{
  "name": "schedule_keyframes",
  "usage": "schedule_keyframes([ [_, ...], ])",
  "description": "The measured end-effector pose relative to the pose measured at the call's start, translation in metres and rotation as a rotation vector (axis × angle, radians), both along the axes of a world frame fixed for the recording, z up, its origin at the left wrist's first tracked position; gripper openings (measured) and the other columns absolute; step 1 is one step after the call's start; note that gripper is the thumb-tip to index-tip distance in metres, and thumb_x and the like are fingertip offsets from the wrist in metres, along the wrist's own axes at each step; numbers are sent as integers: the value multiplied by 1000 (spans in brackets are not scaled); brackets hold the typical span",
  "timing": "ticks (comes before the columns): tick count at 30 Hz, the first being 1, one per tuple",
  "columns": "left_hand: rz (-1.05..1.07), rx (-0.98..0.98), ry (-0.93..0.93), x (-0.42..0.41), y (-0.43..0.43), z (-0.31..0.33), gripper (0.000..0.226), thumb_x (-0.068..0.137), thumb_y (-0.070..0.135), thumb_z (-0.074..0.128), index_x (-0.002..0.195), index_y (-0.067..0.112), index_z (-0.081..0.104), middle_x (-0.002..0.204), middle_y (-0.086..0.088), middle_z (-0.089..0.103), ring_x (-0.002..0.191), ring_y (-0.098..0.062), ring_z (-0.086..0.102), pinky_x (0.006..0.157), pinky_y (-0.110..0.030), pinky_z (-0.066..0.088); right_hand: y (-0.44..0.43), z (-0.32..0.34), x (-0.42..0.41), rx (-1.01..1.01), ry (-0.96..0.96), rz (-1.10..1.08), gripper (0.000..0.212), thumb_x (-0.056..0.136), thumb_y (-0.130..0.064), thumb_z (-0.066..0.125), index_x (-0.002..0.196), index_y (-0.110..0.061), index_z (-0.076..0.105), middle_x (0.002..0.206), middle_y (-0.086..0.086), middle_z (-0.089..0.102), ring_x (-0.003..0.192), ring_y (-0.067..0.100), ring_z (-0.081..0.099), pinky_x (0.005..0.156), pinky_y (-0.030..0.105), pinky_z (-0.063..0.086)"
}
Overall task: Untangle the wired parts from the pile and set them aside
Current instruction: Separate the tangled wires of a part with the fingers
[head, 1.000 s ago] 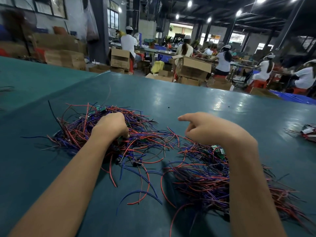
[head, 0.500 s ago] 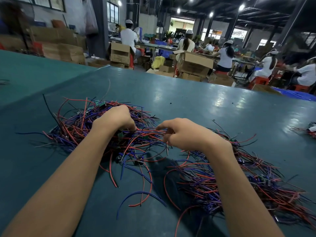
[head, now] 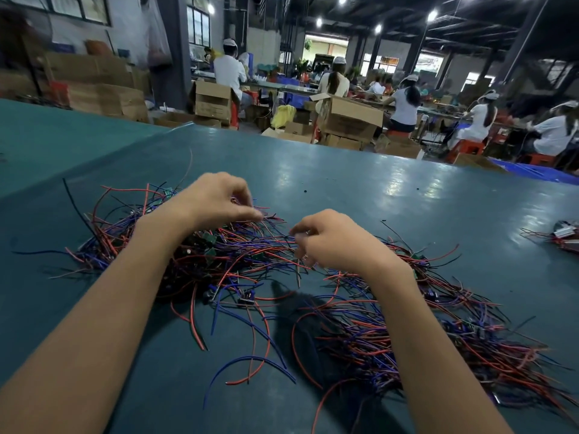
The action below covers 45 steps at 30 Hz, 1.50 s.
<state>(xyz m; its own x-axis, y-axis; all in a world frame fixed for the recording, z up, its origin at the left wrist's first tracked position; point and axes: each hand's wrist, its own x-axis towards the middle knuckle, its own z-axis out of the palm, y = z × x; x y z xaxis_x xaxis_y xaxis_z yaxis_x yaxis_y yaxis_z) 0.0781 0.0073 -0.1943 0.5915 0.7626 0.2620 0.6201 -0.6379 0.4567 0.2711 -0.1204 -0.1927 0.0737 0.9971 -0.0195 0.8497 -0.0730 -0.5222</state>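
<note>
A tangled pile of red, blue and black wired parts (head: 131, 242) with small green boards lies on the green table (head: 391, 214) at the left. A second heap of the same wired parts (head: 407, 336) spreads to the right. My left hand (head: 216, 200) hovers over the left pile's far right edge, fingers curled, thumb and fingertips pinching wires. My right hand (head: 332, 238) sits between the two heaps, fingers curled and pinching red and blue wires that stretch left toward my other hand. Motion blur hides the exact strands.
Loose red and blue wires (head: 250, 349) trail toward me between my forearms. A small separate bundle of parts (head: 564, 236) lies at the table's right edge. Beyond the far edge are cardboard boxes (head: 347, 120) and seated workers (head: 404, 104).
My left hand rose from deep in the left pile to its far right edge and now pinches wires. My right hand drew a little back to the right, still pinching strands.
</note>
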Motion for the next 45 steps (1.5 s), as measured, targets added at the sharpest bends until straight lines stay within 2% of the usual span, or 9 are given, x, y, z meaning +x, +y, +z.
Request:
schedule_keyframes([
  [4, -280, 262, -329, 7, -24, 16, 33, 76, 42, 82, 89, 14, 69, 79, 11, 66, 72, -13, 62, 67, -29, 50, 2, 6, -12, 50, 952, -146, 47, 95, -51, 63, 92, -5, 70, 66, 9, 63, 54, 23, 60, 56, 35, 59],
  [9, -388, 458, -364, 22, -39, 17, 31, 77, 30, 84, 91, 6, 70, 84, 3, 69, 75, -14, 63, 71, -25, 51, 4, 8, -11, 197, 1286, -199, 19, 90, -26, 74, 90, -7, 72, 55, -4, 42, 41, 9, 39, 42, 24, 42],
  [19, -284, 242, -409, 45, -52, 3, 27, 92, 35, 72, 114, 21, 76, 80, 23, 73, 57, 19, 52, 56, -4, 36, 1, 8, 6, 284, 1170, -230, 14, 94, -14, 69, 90, 0, 71, 64, 2, 67, 53, 10, 62, 48, 22, 51],
  [23, -162, 296, -318, 45, -48, 3, 31, 90, 44, 72, 119, 32, 75, 102, 11, 78, 81, 0, 68, 75, -30, 56, -5, 16, 25, 361, 1170, -335, 13, 91, -14, 73, 88, -1, 73, 66, 3, 69, 54, 8, 64, 47, 19, 51],
  [36, -174, 137, -285, 32, -48, 15, 17, 86, 34, 79, 102, 31, 75, 92, 14, 73, 63, -2, 60, 64, -30, 52, -13, 23, 57, 527, 1177, -467, 13, 94, -8, 69, 89, 4, 72, 69, 6, 71, 61, 15, 69, 54, 24, 56],
  [38, -190, -37, -335, 37, -51, 16, 14, 87, 24, 78, 101, 24, 75, 88, 6, 75, 70, -4, 66, 65, -21, 53, -12, 23, 54, 577, 1221, -440, 14, 94, -8, 68, 89, 4, 70, 69, 7, 70, 63, 17, 69, 57, 25, 58],
  [40, -214, -529, -518, 42, -57, 18, 16, 91, 9, 72, 107, 10, 71, 95, -11, 78, 76, -13, 71, 68, -26, 60, -11, 22, 49, 595, 1298, -406, 19, 94, -13, 71, 93, 5, 67, 73, 10, 70, 69, 21, 71, 64, 30, 61],
  [42, -221, -1015, -765, 46, -61, 19, 21, 92, -1, 64, 114, -2, 66, 105, -22, 75, 83, -23, 74, 74, -36, 63, -9, 20, 45, 540, 1144, -431, 28, 95, -24, 71, 96, 3, 65, 85, 15, 71, 79, 27, 74, 70, 37, 63],
  [45, -219, -1240, -968, 45, -57, 19, 25, 87, 1, 66, 112, -3, 66, 105, -20, 74, 89, -26, 76, 73, -38, 64, -8, 18, 34, 366, 839, -381, 40, 100, -37, 62, 90, 1, 70, 89, 19, 75, 80, 30, 75, 71, 41, 63],
])
